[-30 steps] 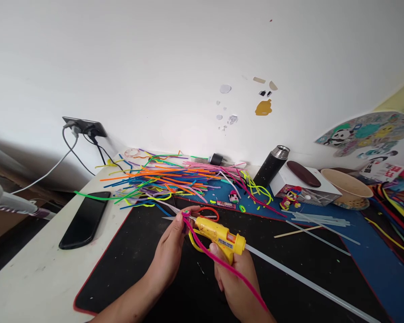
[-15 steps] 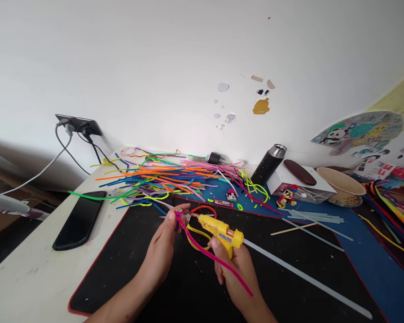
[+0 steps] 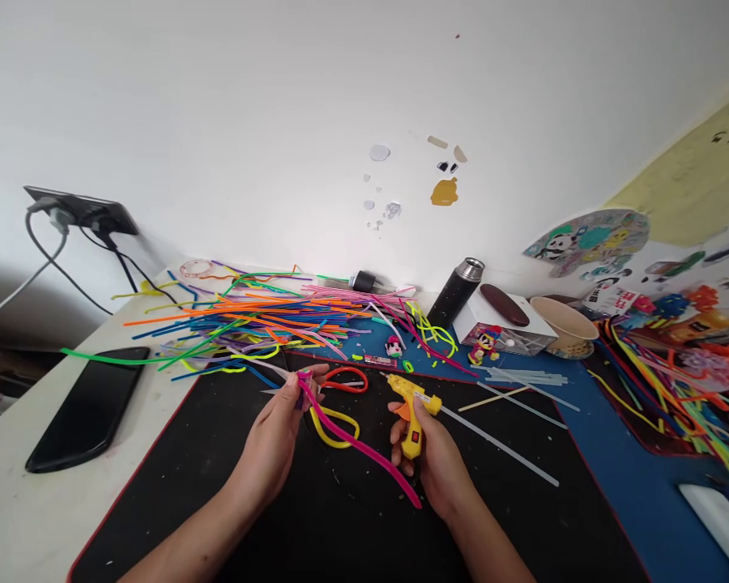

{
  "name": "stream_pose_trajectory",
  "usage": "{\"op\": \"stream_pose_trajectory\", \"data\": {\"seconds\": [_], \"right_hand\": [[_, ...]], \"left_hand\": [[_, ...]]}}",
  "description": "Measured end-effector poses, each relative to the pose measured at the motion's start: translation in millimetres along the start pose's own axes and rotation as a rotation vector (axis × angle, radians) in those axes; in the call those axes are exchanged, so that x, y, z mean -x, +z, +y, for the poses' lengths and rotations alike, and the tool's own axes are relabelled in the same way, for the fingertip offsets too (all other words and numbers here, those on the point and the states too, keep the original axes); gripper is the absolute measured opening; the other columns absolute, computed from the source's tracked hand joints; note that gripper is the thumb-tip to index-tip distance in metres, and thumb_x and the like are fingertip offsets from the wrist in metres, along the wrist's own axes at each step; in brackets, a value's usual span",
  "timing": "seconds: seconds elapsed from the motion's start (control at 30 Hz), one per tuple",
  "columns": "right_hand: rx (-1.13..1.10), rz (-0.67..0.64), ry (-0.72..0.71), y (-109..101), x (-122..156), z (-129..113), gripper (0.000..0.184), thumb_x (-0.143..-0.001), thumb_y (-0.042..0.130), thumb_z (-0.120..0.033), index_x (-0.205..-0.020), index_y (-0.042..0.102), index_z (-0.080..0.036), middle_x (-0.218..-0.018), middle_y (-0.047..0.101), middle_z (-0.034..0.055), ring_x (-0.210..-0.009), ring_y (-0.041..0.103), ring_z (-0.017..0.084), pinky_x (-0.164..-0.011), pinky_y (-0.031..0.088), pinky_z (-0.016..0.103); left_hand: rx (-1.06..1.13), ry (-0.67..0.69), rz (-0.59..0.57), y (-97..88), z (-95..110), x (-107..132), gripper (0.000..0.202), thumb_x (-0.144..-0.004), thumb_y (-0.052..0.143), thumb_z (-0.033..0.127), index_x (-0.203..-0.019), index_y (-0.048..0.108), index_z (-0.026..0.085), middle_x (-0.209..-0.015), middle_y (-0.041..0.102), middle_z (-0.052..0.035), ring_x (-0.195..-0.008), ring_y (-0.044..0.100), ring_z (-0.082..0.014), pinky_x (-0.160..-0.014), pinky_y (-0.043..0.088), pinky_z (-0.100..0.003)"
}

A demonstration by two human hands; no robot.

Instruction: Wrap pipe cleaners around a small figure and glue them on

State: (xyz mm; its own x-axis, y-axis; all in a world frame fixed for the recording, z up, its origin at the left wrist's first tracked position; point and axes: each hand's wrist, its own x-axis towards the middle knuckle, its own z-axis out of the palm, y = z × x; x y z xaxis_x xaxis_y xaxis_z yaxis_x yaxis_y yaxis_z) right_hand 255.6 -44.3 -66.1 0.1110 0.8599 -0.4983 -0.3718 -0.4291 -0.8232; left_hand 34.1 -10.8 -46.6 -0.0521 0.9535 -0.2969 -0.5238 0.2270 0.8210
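Note:
My left hand (image 3: pixel 278 421) pinches a magenta pipe cleaner (image 3: pixel 364 447) at one end, where a small pink and purple bundle sits partly hidden by my fingers. The pipe cleaner's free end slants down to the right, over the black mat. In my right hand (image 3: pixel 431 445) is a yellow hot glue gun (image 3: pixel 414 409), its nozzle pointing up and left, apart from the pipe cleaner. A long translucent glue stick (image 3: pixel 504 447) juts from its rear. Scissors with red and yellow handles (image 3: pixel 338 433) lie behind and between my hands.
Many coloured pipe cleaners (image 3: pixel 261 316) spread along the wall. A black phone (image 3: pixel 91 413) lies at left. Farther right stand a black thermos (image 3: pixel 457 291), a small figurine (image 3: pixel 484 346), a white box (image 3: pixel 522 324) and a beige bowl (image 3: pixel 564 322). Loose glue sticks (image 3: pixel 526 376) lie before them.
My right hand has drawn the glue gun right, away from the bundle in my left hand, and turned it more upright. The view has swung to the right.

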Motion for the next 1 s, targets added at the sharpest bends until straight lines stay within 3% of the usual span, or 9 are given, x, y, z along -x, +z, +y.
{"op": "stream_pose_trajectory", "data": {"seconds": [0.17, 0.27, 0.37, 0.43, 0.5, 0.6, 0.73, 0.87, 1.0], "right_hand": [[0.289, -0.037, 0.049, -8.9, -3.8, -6.3, 0.062, -0.091, 0.060, -0.072, -0.109, 0.068, -0.013, -0.064, 0.072, 0.0041, -0.047, 0.068, 0.018, -0.039, 0.037, 0.020], [0.578, -0.014, 0.042, -18.6, -3.9, -11.4, 0.060, -0.092, 0.055, -0.074, -0.091, 0.068, -0.016, -0.053, 0.066, 0.0011, -0.042, 0.065, 0.018, -0.036, 0.033, 0.021], [0.879, -0.019, 0.014, -31.7, -2.2, -16.5, 0.057, -0.094, 0.053, -0.071, -0.066, 0.057, -0.021, -0.043, 0.057, -0.0017, -0.037, 0.057, 0.016, -0.043, 0.038, 0.024], [1.047, -0.007, -0.036, -39.7, 0.4, -18.9, 0.056, -0.096, 0.053, -0.067, -0.060, 0.052, -0.023, -0.040, 0.053, -0.0032, -0.037, 0.054, 0.016, -0.049, 0.042, 0.026], [1.130, 0.045, -0.106, -44.1, 4.4, -20.9, 0.055, -0.096, 0.051, -0.066, -0.062, 0.057, -0.023, -0.039, 0.048, -0.0043, -0.037, 0.051, 0.016, -0.049, 0.039, 0.028], [1.025, 0.061, -0.201, -38.6, 12.2, -25.3, 0.056, -0.095, 0.048, -0.070, -0.071, 0.066, -0.023, -0.043, 0.047, -0.0042, -0.040, 0.049, 0.017, -0.047, 0.036, 0.028], [0.685, -0.163, -0.233, -9.4, 19.3, -34.3, 0.060, -0.092, 0.056, -0.074, -0.103, 0.073, -0.018, -0.067, 0.065, 0.0014, -0.055, 0.063, 0.018, -0.049, 0.042, 0.026], [0.504, -0.347, -0.190, 24.6, 18.0, -33.4, 0.064, -0.090, 0.061, -0.074, -0.118, 0.071, -0.017, -0.083, 0.072, 0.0052, -0.066, 0.072, 0.019, -0.055, 0.049, 0.025], [0.526, -0.411, -0.144, 48.2, 15.1, -21.3, 0.056, -0.090, 0.069, -0.063, -0.123, 0.067, -0.019, -0.078, 0.071, 0.0010, -0.050, 0.065, 0.014, -0.046, 0.044, 0.022]], "left_hand": [[-0.011, -0.012, -0.052, 2.4, -3.3, -2.1, 0.048, -0.086, 0.073, 0.064, -0.095, 0.081, 0.018, -0.131, 0.074, -0.0150, -0.130, 0.059, -0.0358, -0.117, 0.038, -0.046], [-0.065, 0.000, -0.055, 1.0, -5.1, -5.0, 0.052, -0.087, 0.070, 0.067, -0.102, 0.079, 0.018, -0.122, 0.076, -0.0135, -0.127, 0.059, -0.0335, -0.114, 0.039, -0.043], [-0.140, 0.019, -0.038, -4.7, -10.6, -9.8, 0.056, -0.085, 0.067, 0.073, -0.091, 0.075, 0.019, -0.109, 0.075, -0.0108, -0.117, 0.060, -0.0309, -0.107, 0.043, -0.040], [-0.203, 0.044, -0.036, -9.5, -15.1, -12.9, 0.056, -0.087, 0.064, 0.075, -0.085, 0.071, 0.020, -0.099, 0.072, -0.0082, -0.106, 0.061, -0.0279, -0.101, 0.045, -0.038], [-0.287, 0.071, -0.061, -12.8, -17.8, -14.6, 0.055, -0.091, 0.059, 0.074, -0.080, 0.066, 0.021, -0.089, 0.067, -0.0053, -0.093, 0.059, -0.0244, -0.092, 0.046, -0.035], [-0.417, 0.107, -0.127, -12.1, -16.1, -13.0, 0.055, -0.095, 0.052, 0.073, -0.075, 0.058, 0.022, -0.079, 0.057, -0.0014, -0.079, 0.051, -0.0209, -0.078, 0.044, -0.033], [-0.568, 0.181, -0.189, -5.8, -10.6, -7.2, 0.053, -0.099, 0.045, 0.070, -0.077, 0.052, 0.023, -0.078, 0.049, 0.0005, -0.077, 0.048, -0.0207, -0.075, 0.042, -0.033], [-0.717, 0.269, -0.242, -3.5, -9.8, -3.3, 0.047, -0.105, 0.039, 0.060, -0.078, 0.050, 0.024, -0.080, 0.048, 0.0006, -0.077, 0.049, -0.0210, -0.075, 0.041, -0.033], [-0.800, 0.334, -0.282, -5.2, -10.2, -1.7, 0.044, -0.107, 0.036, 0.054, -0.079, 0.052, 0.024, -0.081, 0.051, -0.0002, -0.078, 0.050, -0.0219, -0.075, 0.042, -0.034]]}}
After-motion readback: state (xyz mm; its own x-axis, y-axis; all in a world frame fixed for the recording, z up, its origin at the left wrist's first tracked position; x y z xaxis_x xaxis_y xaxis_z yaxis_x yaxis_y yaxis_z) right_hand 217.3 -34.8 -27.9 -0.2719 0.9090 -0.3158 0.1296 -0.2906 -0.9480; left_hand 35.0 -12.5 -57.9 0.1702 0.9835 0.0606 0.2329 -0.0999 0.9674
